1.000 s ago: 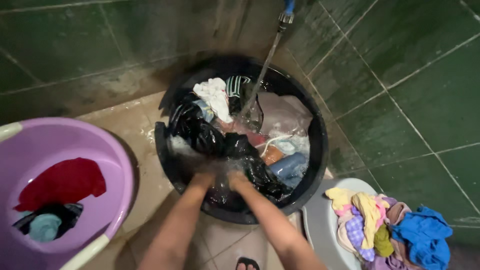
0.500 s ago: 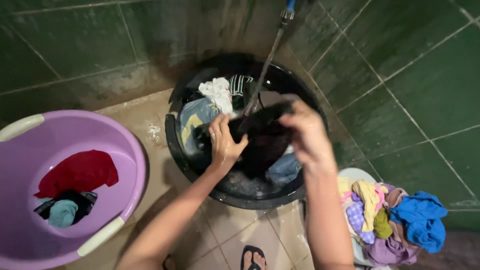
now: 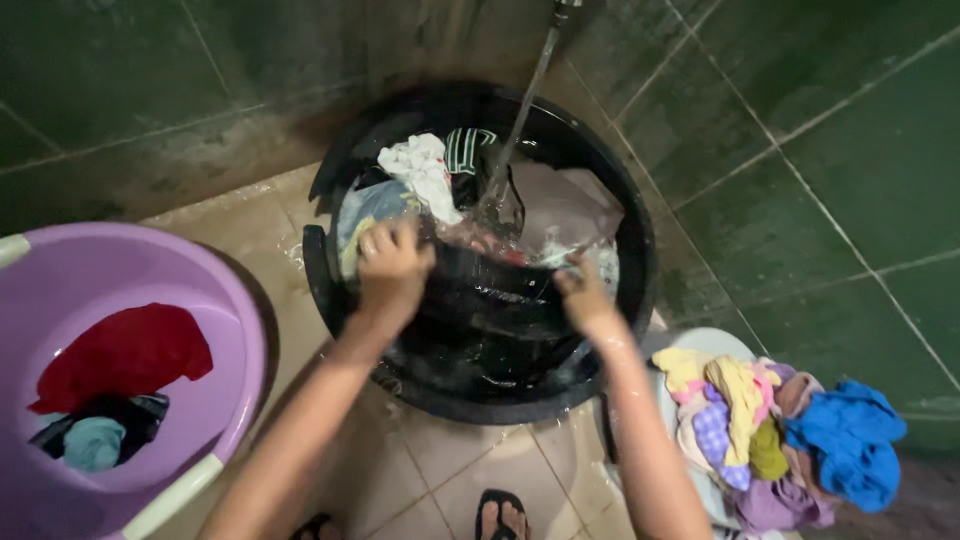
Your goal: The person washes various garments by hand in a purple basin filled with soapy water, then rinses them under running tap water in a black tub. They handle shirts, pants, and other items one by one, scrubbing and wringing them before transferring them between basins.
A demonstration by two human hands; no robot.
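Green tiled corner, black tub, left hand and right hand, each grip closed on black garment

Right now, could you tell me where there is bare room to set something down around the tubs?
Bare floor tile shows between the purple tub, the black tub and the foot. Inside the purple tub only a red cloth sits, with wall room around it. The black tub is packed: both hands grip a dark garment. The grey bin's clothes pile is heaped.
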